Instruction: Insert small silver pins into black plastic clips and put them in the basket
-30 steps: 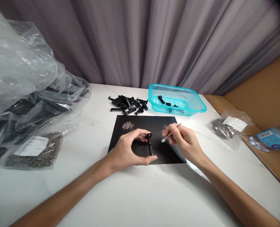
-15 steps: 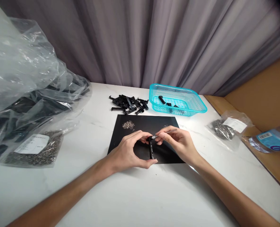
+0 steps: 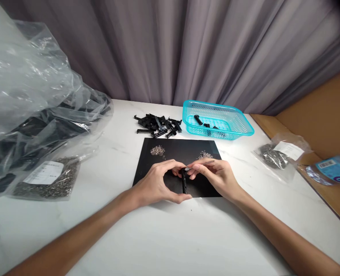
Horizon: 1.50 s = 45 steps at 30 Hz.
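Observation:
A narrow black plastic part [image 3: 184, 181] stands between the thumb and fingers of my left hand [image 3: 156, 183], one end at the fingertips and the other by the thumb. My right hand [image 3: 215, 173] pinches a slim silvery tool [image 3: 208, 162], its exact kind unclear. The tool's light tip meets the part's far end, where fingers partly hide the contact. Beneath both hands lies a black mat [image 3: 175, 145]. On it are a pile of tiny metal pieces [image 3: 157, 150] at the left and another small metal pile [image 3: 205, 154] beyond my right hand.
Black plastic parts [image 3: 158, 124] are heaped behind the mat. Beside them stands a turquoise basket [image 3: 247, 129] holding a few black pieces. Bags of small metal pieces lie at left [image 3: 51, 180] and right [image 3: 276, 157]. A large clear plastic bag [image 3: 37, 76] fills the far left.
The view has shifted slightly. My right hand sits a little lower against the mat, uncovering more of the right metal pile. Both hands keep their holds.

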Each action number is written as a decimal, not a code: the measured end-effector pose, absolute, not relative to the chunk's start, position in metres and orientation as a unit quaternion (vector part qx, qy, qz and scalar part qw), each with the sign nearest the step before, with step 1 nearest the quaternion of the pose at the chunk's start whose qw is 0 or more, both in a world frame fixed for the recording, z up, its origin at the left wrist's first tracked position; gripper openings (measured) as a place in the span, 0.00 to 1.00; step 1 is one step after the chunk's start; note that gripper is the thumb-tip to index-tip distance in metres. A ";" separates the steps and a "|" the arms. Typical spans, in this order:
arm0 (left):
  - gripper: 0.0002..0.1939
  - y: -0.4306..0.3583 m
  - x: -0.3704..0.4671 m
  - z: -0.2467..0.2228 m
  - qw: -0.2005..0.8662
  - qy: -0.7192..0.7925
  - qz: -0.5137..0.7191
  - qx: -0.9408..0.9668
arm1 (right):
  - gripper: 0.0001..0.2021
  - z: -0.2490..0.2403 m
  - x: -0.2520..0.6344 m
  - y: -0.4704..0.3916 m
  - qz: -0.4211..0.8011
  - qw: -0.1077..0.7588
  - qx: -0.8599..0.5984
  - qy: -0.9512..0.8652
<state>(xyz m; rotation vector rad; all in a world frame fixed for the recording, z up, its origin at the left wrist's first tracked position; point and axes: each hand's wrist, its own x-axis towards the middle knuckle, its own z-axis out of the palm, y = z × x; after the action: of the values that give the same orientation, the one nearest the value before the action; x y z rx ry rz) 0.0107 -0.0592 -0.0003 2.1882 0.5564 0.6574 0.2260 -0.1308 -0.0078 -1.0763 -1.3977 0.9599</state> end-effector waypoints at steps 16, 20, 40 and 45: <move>0.31 -0.057 0.013 0.005 0.459 0.255 0.298 0.797 | 0.16 0.017 0.241 -0.133 0.204 0.542 -0.493 -0.650; 0.28 -0.052 0.014 0.003 0.467 0.292 0.329 0.767 | 0.18 0.026 0.264 -0.132 0.099 0.449 -0.534 -0.710; 0.28 -0.052 0.015 -0.002 0.407 0.313 0.315 0.798 | 0.11 -0.004 0.275 -0.120 0.015 0.260 -0.568 -0.781; 0.27 -0.052 0.015 -0.002 0.390 0.314 0.310 0.808 | 0.12 -0.014 0.275 -0.116 0.015 0.242 -0.566 -0.788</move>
<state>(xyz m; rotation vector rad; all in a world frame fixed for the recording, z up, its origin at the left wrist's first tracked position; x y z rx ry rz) 0.0147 -0.0523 -0.0017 2.0533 0.7980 0.7878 0.2752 -0.1157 -0.0144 -1.5486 -2.1539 0.0411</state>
